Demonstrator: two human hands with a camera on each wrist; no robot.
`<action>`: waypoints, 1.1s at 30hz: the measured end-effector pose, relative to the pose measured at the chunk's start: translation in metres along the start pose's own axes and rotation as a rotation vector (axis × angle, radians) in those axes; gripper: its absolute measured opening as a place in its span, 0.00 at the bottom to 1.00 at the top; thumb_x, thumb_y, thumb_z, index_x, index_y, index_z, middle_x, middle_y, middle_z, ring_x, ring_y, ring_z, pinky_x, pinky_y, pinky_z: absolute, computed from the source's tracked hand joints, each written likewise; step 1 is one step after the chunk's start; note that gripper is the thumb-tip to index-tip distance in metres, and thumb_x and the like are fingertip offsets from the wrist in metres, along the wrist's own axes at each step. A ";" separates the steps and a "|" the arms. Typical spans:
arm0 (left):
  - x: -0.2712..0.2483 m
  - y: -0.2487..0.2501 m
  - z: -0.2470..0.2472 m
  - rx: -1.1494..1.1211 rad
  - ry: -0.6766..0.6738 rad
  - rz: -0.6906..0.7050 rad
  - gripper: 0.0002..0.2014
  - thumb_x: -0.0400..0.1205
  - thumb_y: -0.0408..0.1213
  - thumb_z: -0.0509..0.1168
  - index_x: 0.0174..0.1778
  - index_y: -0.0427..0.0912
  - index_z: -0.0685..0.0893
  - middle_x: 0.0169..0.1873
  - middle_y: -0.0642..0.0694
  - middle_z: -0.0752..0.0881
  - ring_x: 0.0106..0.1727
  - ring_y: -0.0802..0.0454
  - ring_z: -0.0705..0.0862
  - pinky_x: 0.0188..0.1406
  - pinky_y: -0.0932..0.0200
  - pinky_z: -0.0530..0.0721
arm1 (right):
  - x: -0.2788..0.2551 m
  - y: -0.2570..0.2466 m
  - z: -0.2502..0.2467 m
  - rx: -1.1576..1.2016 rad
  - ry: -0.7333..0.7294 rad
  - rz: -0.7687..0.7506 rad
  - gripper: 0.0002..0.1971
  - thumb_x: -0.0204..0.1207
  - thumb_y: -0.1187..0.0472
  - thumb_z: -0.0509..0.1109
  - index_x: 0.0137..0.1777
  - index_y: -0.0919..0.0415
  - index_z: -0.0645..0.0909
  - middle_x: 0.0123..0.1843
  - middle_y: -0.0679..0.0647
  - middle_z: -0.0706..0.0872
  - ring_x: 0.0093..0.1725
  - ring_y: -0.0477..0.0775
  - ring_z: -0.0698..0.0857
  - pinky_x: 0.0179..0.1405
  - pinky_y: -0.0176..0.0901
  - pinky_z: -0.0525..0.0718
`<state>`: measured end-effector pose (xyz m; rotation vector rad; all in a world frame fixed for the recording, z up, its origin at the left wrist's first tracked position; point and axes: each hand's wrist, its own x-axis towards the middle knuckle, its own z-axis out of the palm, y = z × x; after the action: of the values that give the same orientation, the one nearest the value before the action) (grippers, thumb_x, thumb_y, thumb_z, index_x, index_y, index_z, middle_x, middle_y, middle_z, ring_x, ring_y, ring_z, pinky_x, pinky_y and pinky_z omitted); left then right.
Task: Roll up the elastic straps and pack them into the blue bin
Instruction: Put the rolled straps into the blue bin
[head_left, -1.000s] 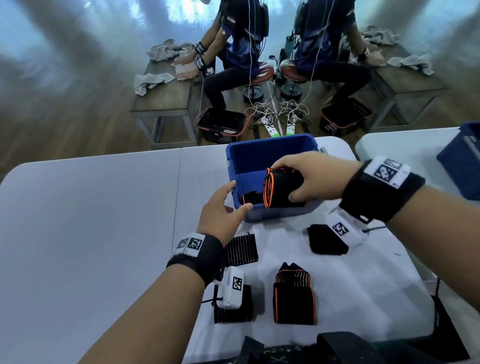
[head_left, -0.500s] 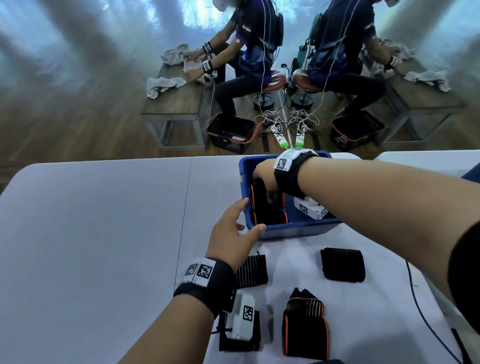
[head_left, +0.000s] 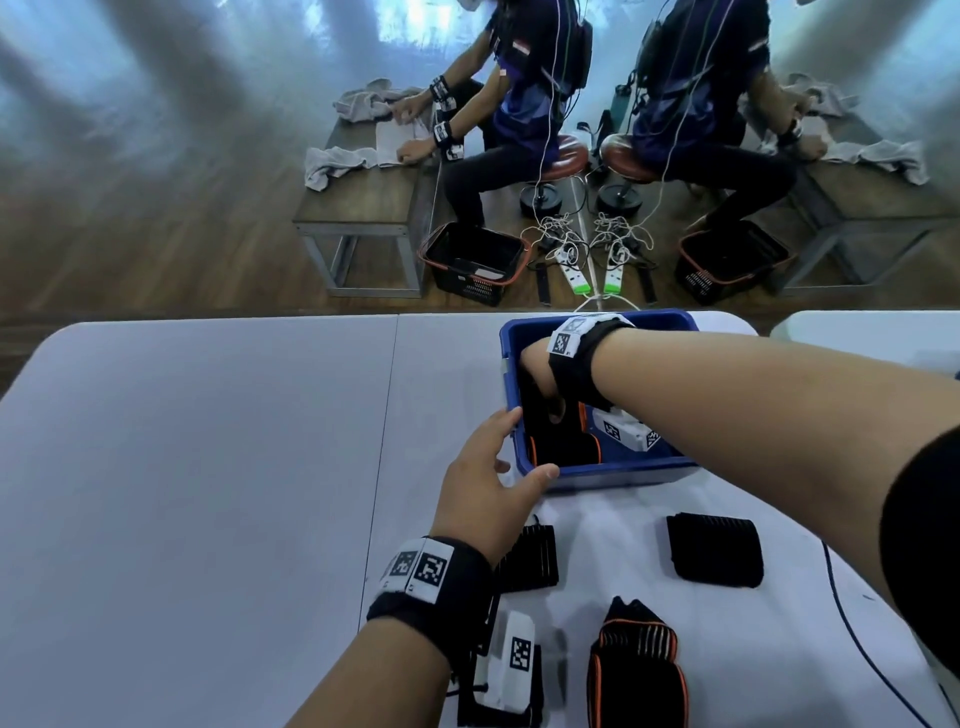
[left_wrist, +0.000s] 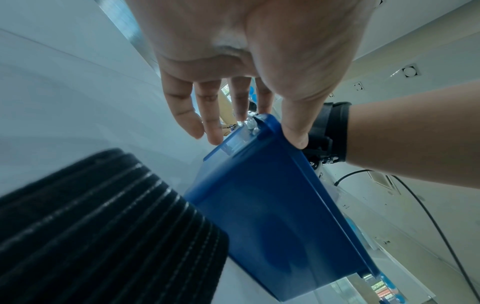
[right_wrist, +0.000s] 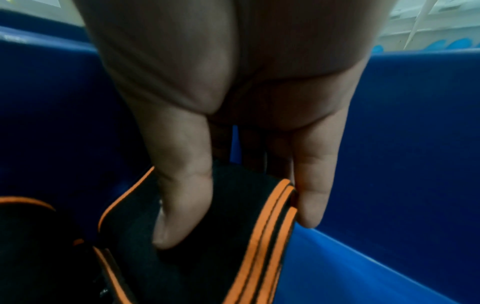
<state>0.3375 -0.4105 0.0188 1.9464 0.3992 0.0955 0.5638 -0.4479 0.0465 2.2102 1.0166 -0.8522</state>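
My right hand (head_left: 537, 371) was down inside the blue bin (head_left: 623, 473), thumb and fingers (right_wrist: 310, 197) pinching an orange-edged rolled strap (right_wrist: 233, 236) and setting it against the bin's left wall. Beside it in the bin sat at least one more orange-trimmed roll (right_wrist: 31, 236), so I judged that two straps were as good as packed, though I had not yet let go of this one. How tightly either roll held together I could not tell from the dark inside of the bin.

My left hand (head_left: 488, 483) steadied the bin at its near left corner: the thumb lay over the rim, the fingers (left_wrist: 207, 115) were spread almost straight along the outer wall, and it gripped nothing.

Four straps were left on the white table (head_left: 208, 467). A black ribbed strap (head_left: 527, 558) lay just behind my left wrist, and another black strap (head_left: 714, 556) lay near the bin's front right. Closer to me sat a folded orange-trimmed strap (head_left: 636, 670) and a dark one (head_left: 498, 691) mostly hidden under my wrist camera. None of them looked fully rolled, though the black one on the right might have been partly so. I reckoned the job was roughly a third done, with releasing this roll as the step in hand and four more rounds of rolling and packing after it.
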 end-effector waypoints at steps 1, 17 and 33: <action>0.000 0.001 0.000 -0.002 0.000 -0.001 0.34 0.78 0.53 0.75 0.79 0.68 0.71 0.76 0.73 0.70 0.58 0.64 0.83 0.46 0.81 0.75 | -0.001 0.000 0.000 -0.007 -0.004 0.000 0.19 0.59 0.46 0.86 0.44 0.55 0.88 0.39 0.52 0.90 0.43 0.57 0.90 0.48 0.51 0.89; -0.002 0.002 0.000 -0.027 0.014 -0.013 0.33 0.78 0.51 0.76 0.79 0.68 0.72 0.74 0.71 0.73 0.57 0.62 0.83 0.47 0.76 0.76 | -0.078 0.029 -0.005 0.362 0.269 -0.064 0.35 0.66 0.57 0.84 0.74 0.52 0.76 0.63 0.51 0.85 0.59 0.55 0.84 0.57 0.49 0.84; 0.003 -0.003 0.001 0.034 0.024 -0.042 0.34 0.77 0.55 0.76 0.79 0.68 0.72 0.54 0.45 0.92 0.47 0.53 0.89 0.61 0.49 0.87 | -0.212 0.065 0.185 0.745 0.197 0.072 0.11 0.72 0.62 0.76 0.53 0.50 0.85 0.47 0.43 0.88 0.46 0.51 0.86 0.49 0.40 0.84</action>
<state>0.3399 -0.4090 0.0151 1.9712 0.4599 0.0860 0.4497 -0.7084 0.0974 2.9799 0.7649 -1.1247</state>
